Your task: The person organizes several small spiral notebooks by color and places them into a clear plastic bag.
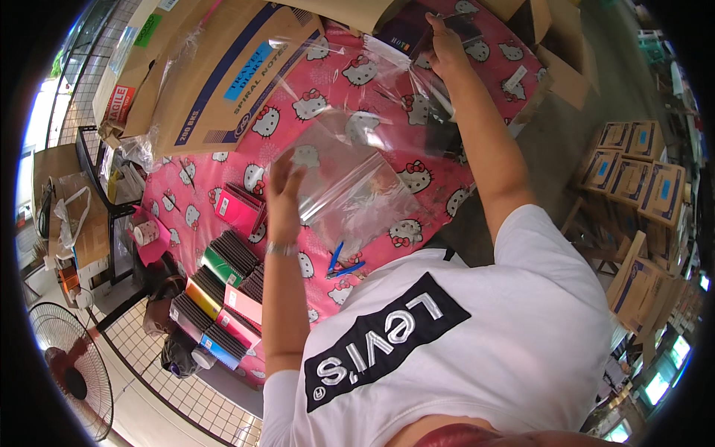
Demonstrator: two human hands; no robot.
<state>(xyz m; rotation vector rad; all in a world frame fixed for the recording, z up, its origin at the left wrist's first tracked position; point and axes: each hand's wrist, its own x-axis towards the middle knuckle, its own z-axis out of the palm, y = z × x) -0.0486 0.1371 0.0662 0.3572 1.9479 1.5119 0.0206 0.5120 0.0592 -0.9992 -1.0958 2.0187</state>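
My left hand (285, 186) is at the left edge of a clear plastic bag (357, 201), its fingers curled and closed on the film. The bag lies loosely over a pink table cover printed with white cat faces. Stretched to the far side, my right hand (445, 48) grips a dark-covered notebook (402, 31), thumb on top. Other clear film hangs below that hand, over dark items that are hard to make out. Blue-handled nippers (345, 262) lie on the cover near my body.
Spiral notebooks in several colours (223, 272) stand in stacks at the left, beside pink notebooks (240, 211). A large carton (246, 82) occupies the far left; an open carton (562, 63) is at far right. Stacked cartons (633, 175) and a fan (71, 372) flank the table.
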